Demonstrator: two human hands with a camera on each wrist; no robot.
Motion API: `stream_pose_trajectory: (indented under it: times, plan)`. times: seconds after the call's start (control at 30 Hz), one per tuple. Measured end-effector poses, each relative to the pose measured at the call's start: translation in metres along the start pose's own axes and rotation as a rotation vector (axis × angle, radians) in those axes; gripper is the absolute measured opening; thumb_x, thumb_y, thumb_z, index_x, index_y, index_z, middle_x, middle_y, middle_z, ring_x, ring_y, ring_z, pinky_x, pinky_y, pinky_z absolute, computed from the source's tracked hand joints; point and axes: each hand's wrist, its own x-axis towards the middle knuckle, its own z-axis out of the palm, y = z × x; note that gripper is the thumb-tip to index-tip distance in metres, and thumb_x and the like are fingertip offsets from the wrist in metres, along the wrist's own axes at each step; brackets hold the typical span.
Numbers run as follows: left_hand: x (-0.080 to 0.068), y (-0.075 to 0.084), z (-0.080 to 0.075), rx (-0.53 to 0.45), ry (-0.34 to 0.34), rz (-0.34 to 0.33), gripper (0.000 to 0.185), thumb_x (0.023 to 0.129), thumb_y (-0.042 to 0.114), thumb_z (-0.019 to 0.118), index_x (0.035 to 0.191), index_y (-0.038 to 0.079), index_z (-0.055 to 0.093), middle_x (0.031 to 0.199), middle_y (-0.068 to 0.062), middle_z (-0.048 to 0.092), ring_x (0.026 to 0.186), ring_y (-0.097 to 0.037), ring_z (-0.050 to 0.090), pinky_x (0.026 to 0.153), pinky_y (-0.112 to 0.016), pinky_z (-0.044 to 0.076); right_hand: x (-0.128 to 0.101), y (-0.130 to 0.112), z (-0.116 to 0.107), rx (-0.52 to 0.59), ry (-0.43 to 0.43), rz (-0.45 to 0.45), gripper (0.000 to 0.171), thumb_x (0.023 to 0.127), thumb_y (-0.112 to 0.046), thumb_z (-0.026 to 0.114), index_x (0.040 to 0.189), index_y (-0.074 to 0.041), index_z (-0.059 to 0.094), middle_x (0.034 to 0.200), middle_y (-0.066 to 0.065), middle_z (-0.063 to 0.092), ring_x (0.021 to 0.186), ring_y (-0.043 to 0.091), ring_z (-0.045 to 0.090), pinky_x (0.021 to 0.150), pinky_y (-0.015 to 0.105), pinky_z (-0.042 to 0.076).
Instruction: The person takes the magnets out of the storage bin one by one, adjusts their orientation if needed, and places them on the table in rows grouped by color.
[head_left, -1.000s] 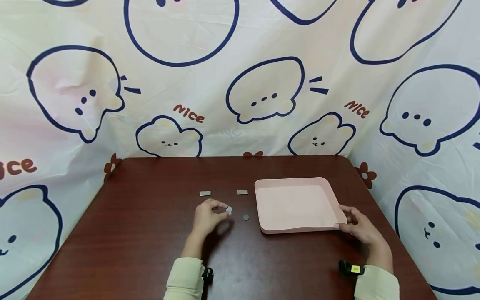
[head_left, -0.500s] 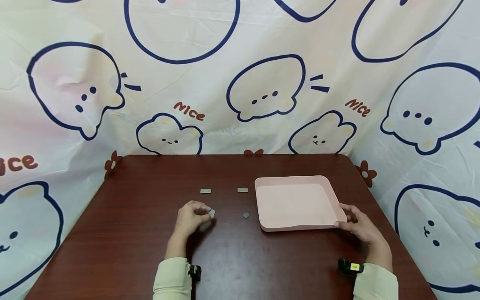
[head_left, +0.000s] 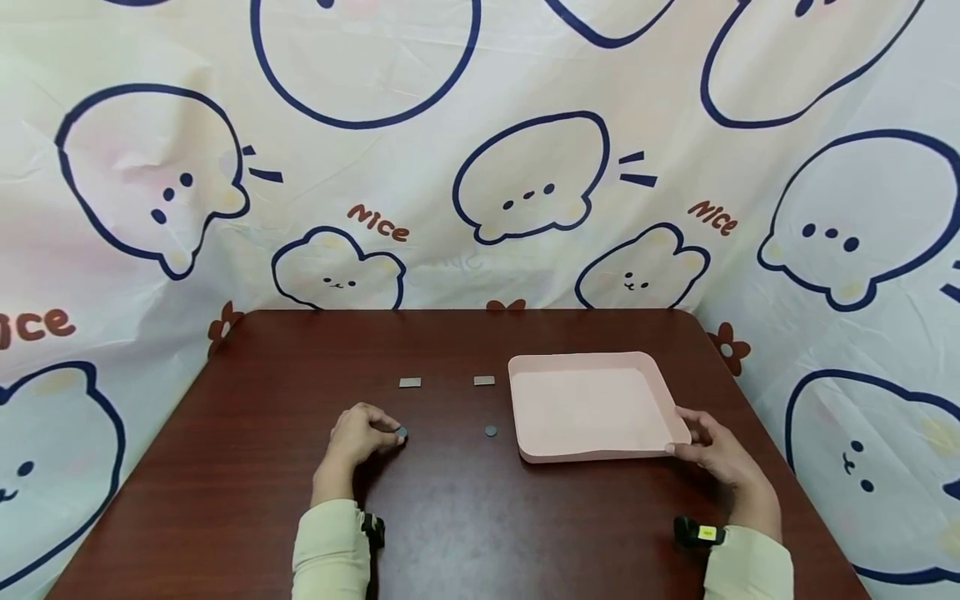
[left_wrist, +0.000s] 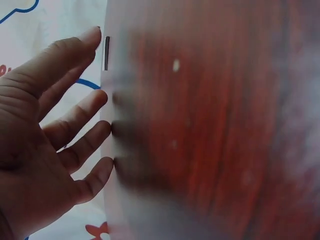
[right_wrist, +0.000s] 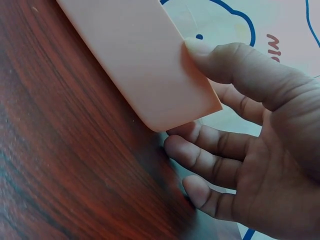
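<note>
My left hand (head_left: 362,432) rests on the dark wooden table (head_left: 450,517), left of centre. A small dark round disc (head_left: 402,432) lies at its fingertips. In the left wrist view the left hand (left_wrist: 55,140) shows fairly straight fingers touching the table, with a thin grey edge, probably the disc (left_wrist: 106,52), by the top fingertip. My right hand (head_left: 708,450) grips the near right corner of a shallow pink tray (head_left: 592,454). The right wrist view shows that hand (right_wrist: 250,150) with its thumb on the tray (right_wrist: 135,65) wall and its fingers curled under the corner.
A second dark disc (head_left: 491,431) lies between my left hand and the tray. Two small grey rectangular pieces (head_left: 409,382) (head_left: 483,380) sit farther back. A cartoon-printed cloth (head_left: 480,167) hangs behind and beside the table.
My left hand has moved left and slightly toward me, and the disc has gone with it, away from the second disc. The right hand and tray have stayed put.
</note>
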Motion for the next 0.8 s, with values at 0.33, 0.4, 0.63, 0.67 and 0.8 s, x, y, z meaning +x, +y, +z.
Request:
stream_pose_trajectory:
  times: [0.33,0.4,0.63,0.67,0.8]
  plan:
    - [0.0014,-0.0005,-0.0020,0.067,0.001,-0.022,0.013,0.066,0.017,0.083,0.076,0.018,0.075,0.101,-0.007,0.058,0.105,-0.032,0.044,0.081,-0.054,0.033,0.0013,-0.0021,-0.0002,0.007,0.003,0.014,0.079,0.081,-0.026,0.073,0.143,-0.005,0.030,0.110,0.018,0.052,0.091,0.027,0.048,0.071,0.034,0.042]
    - [0.0020,0.0010,-0.0032,0.076,0.000,-0.019,0.012,0.067,0.017,0.082,0.077,0.017,0.076,0.101,-0.008,0.057,0.104,-0.033,0.044,0.079,-0.053,0.033,0.0011,-0.0026,-0.0002,0.011,0.003,0.000,0.078,0.081,-0.024,0.073,0.143,-0.005,0.030,0.110,0.019,0.052,0.090,0.027,0.048,0.071,0.034,0.043]
    - [0.0017,0.0049,-0.0015,0.081,-0.021,-0.018,0.014,0.067,0.016,0.081,0.080,0.016,0.076,0.102,-0.010,0.057,0.104,-0.036,0.044,0.078,-0.055,0.034,-0.0031,-0.0013,-0.0019,-0.007,0.008,0.028,0.079,0.081,-0.028,0.073,0.144,-0.006,0.030,0.114,0.020,0.050,0.094,0.029,0.046,0.071,0.034,0.042]
    - [0.0014,0.0048,-0.0010,0.074,-0.027,-0.018,0.015,0.067,0.016,0.081,0.081,0.016,0.076,0.102,-0.010,0.057,0.105,-0.036,0.043,0.079,-0.055,0.034,-0.0043,-0.0008,-0.0024,-0.014,0.007,0.035,0.080,0.081,-0.030,0.073,0.144,-0.007,0.030,0.116,0.021,0.050,0.096,0.030,0.045,0.072,0.035,0.042]
    - [-0.0019,0.0045,-0.0041,0.040,-0.039,0.017,0.023,0.071,0.018,0.080,0.093,0.011,0.075,0.104,-0.012,0.060,0.106,-0.037,0.048,0.084,-0.053,0.037,-0.0085,-0.0023,-0.0022,-0.019,-0.008,0.045,0.084,0.081,-0.035,0.071,0.147,-0.009,0.026,0.128,0.026,0.043,0.105,0.034,0.043,0.081,0.042,0.043]
